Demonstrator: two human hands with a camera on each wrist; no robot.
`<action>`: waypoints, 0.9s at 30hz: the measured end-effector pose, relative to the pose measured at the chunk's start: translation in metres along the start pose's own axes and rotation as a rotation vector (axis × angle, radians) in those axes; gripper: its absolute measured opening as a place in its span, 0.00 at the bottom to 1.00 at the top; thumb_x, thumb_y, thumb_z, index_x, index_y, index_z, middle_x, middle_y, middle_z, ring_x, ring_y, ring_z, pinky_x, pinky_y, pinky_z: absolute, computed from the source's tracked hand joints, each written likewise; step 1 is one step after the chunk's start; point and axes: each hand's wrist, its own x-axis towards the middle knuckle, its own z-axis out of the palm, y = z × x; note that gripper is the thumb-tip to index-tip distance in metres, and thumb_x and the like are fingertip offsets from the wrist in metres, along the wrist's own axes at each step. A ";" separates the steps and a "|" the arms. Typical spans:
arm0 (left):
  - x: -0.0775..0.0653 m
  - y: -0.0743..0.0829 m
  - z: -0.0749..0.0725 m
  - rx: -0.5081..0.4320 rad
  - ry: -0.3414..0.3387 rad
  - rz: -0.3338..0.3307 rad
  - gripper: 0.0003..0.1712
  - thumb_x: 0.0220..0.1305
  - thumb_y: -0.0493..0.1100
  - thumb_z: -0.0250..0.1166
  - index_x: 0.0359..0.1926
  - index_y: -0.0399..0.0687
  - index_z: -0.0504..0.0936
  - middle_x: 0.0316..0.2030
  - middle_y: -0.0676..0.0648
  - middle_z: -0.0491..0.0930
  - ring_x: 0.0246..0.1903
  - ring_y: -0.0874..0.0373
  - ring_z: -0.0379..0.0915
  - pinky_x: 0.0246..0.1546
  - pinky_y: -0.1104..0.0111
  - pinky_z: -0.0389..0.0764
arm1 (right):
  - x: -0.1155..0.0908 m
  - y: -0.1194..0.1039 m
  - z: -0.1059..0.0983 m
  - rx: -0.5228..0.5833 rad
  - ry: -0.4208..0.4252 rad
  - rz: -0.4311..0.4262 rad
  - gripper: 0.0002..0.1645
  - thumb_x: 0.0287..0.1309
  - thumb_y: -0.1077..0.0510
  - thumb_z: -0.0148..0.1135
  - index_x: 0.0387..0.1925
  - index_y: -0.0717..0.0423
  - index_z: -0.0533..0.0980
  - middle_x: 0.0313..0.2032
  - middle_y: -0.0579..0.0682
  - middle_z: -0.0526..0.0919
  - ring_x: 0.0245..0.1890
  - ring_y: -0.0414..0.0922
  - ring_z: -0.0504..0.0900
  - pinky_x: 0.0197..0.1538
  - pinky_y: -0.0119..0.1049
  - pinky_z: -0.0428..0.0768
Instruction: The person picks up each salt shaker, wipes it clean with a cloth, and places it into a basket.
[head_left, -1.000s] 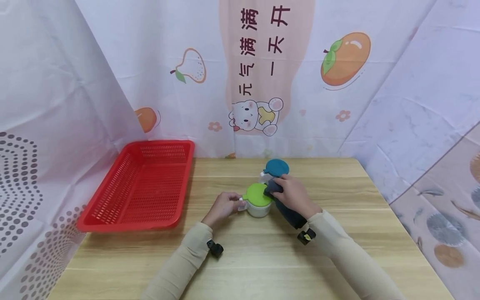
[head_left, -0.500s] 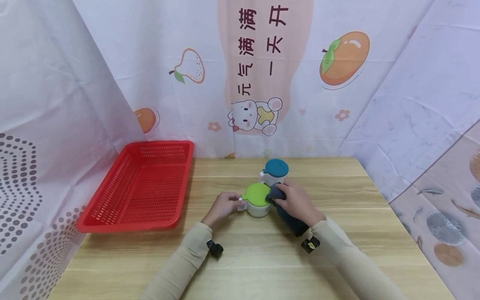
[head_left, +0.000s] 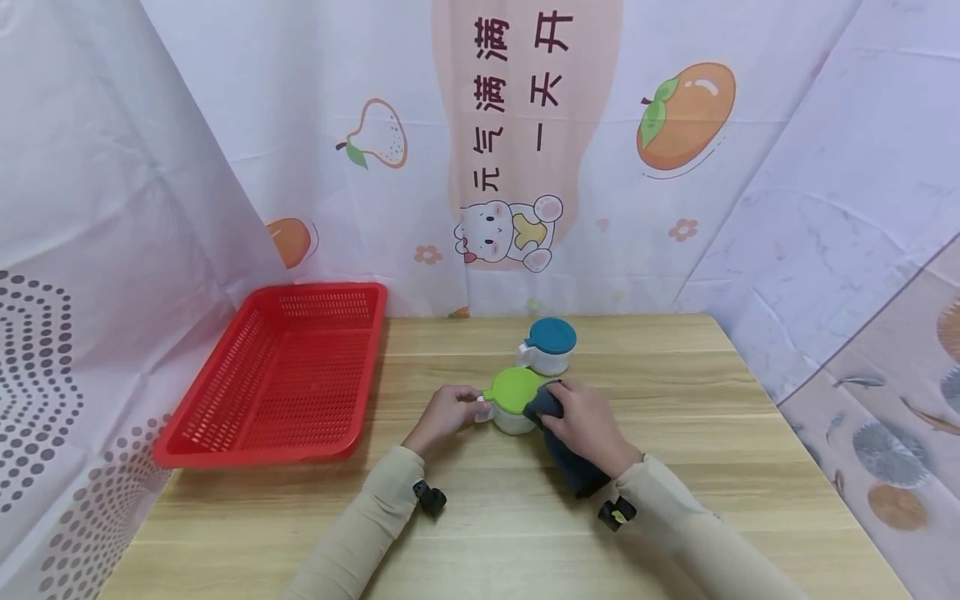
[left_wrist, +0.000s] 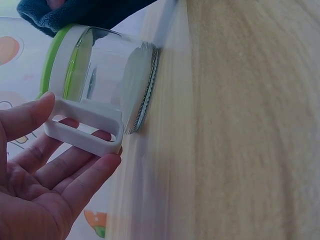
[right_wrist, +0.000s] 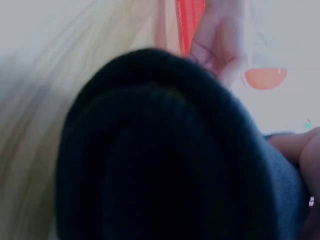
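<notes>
A glass seasoning jar (head_left: 513, 387) with a bright green lid stands upright on the wooden table. My left hand (head_left: 447, 417) holds its white handle (left_wrist: 95, 114), the thumb at the lid end and the fingers around the far side. Bunched in my right hand (head_left: 591, 423) is a dark blue cloth (head_left: 572, 468), pressed close to the jar's right side near the lid's edge. The cloth's loose end hangs down toward the wrist. In the right wrist view, the dark cloth (right_wrist: 165, 150) fills most of the picture and hides the jar.
Just behind the green-lidded jar stands a second seasoning jar (head_left: 552, 337) with a blue lid and white handle. A red plastic basket (head_left: 258, 456) sits on the left of the table (head_left: 480, 542). A printed curtain (head_left: 420, 67) hangs along the back.
My right hand and the cloth have moved from the top right of the green lid down along the jar's side, uncovering more of the blue-lidded jar. My left hand stays on the handle.
</notes>
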 end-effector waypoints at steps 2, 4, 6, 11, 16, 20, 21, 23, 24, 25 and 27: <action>0.000 0.000 0.000 0.002 -0.005 0.012 0.11 0.51 0.46 0.66 0.35 0.47 0.82 0.33 0.49 0.79 0.31 0.60 0.72 0.32 0.68 0.77 | -0.002 0.000 0.000 0.011 0.000 0.044 0.21 0.42 0.51 0.69 0.40 0.56 0.78 0.34 0.52 0.80 0.32 0.47 0.80 0.35 0.42 0.78; 0.001 0.000 0.000 0.011 -0.005 0.021 0.11 0.51 0.46 0.66 0.35 0.47 0.82 0.33 0.49 0.80 0.32 0.60 0.73 0.33 0.67 0.78 | -0.003 0.001 -0.001 0.023 -0.013 0.080 0.21 0.43 0.51 0.68 0.40 0.57 0.78 0.33 0.52 0.80 0.31 0.47 0.80 0.34 0.42 0.78; 0.001 0.000 0.000 0.013 -0.005 0.026 0.11 0.51 0.46 0.66 0.34 0.46 0.82 0.33 0.48 0.80 0.32 0.59 0.73 0.33 0.68 0.78 | -0.004 0.003 -0.001 0.034 -0.029 0.098 0.21 0.44 0.51 0.68 0.40 0.57 0.78 0.33 0.52 0.80 0.31 0.47 0.79 0.34 0.42 0.78; 0.001 0.000 -0.001 0.020 -0.002 0.031 0.10 0.51 0.45 0.66 0.34 0.45 0.82 0.33 0.48 0.79 0.32 0.59 0.73 0.32 0.68 0.78 | -0.001 0.013 0.005 0.050 -0.079 0.104 0.21 0.44 0.52 0.68 0.41 0.57 0.78 0.33 0.52 0.79 0.30 0.46 0.79 0.32 0.41 0.78; 0.001 -0.001 -0.002 -0.001 -0.026 0.031 0.12 0.53 0.45 0.65 0.37 0.44 0.82 0.36 0.47 0.80 0.36 0.56 0.74 0.36 0.64 0.79 | 0.004 0.023 0.009 0.061 -0.127 0.072 0.20 0.44 0.54 0.68 0.41 0.57 0.79 0.31 0.51 0.78 0.28 0.44 0.77 0.32 0.40 0.77; 0.000 -0.001 -0.002 -0.023 -0.035 0.023 0.13 0.54 0.45 0.65 0.39 0.44 0.81 0.39 0.46 0.79 0.38 0.55 0.74 0.39 0.61 0.79 | 0.009 0.030 0.012 0.081 -0.172 0.066 0.19 0.45 0.55 0.67 0.42 0.56 0.79 0.33 0.51 0.79 0.32 0.45 0.78 0.37 0.42 0.78; -0.001 0.000 -0.002 -0.022 -0.036 0.022 0.13 0.54 0.45 0.65 0.39 0.44 0.81 0.39 0.46 0.79 0.38 0.56 0.74 0.39 0.61 0.79 | 0.010 0.032 0.013 0.087 -0.181 0.070 0.19 0.46 0.55 0.67 0.42 0.56 0.78 0.33 0.51 0.78 0.33 0.45 0.78 0.37 0.42 0.78; -0.001 0.000 -0.002 -0.016 -0.034 0.022 0.13 0.54 0.45 0.65 0.39 0.44 0.81 0.39 0.47 0.79 0.37 0.57 0.73 0.38 0.63 0.79 | 0.013 0.035 0.014 0.091 -0.196 0.077 0.19 0.47 0.56 0.66 0.43 0.56 0.78 0.34 0.52 0.79 0.34 0.46 0.78 0.38 0.42 0.79; -0.001 0.000 -0.003 -0.014 -0.034 0.021 0.13 0.53 0.45 0.65 0.39 0.44 0.81 0.38 0.47 0.79 0.37 0.58 0.73 0.38 0.64 0.79 | 0.014 0.036 0.014 0.096 -0.203 0.085 0.19 0.47 0.56 0.66 0.43 0.56 0.78 0.34 0.52 0.79 0.34 0.46 0.79 0.38 0.42 0.79; -0.001 -0.001 -0.003 -0.010 -0.033 0.022 0.12 0.53 0.45 0.65 0.39 0.45 0.82 0.38 0.47 0.79 0.36 0.58 0.73 0.37 0.65 0.79 | 0.015 0.038 0.014 0.094 -0.209 0.091 0.19 0.48 0.56 0.66 0.44 0.56 0.78 0.34 0.52 0.79 0.34 0.46 0.79 0.38 0.42 0.79; -0.001 -0.001 -0.003 0.001 -0.031 0.024 0.12 0.53 0.45 0.65 0.38 0.45 0.82 0.38 0.47 0.79 0.36 0.59 0.73 0.36 0.66 0.79 | 0.017 0.040 0.013 0.089 -0.214 0.089 0.19 0.48 0.56 0.65 0.44 0.57 0.77 0.34 0.53 0.80 0.34 0.47 0.79 0.37 0.42 0.79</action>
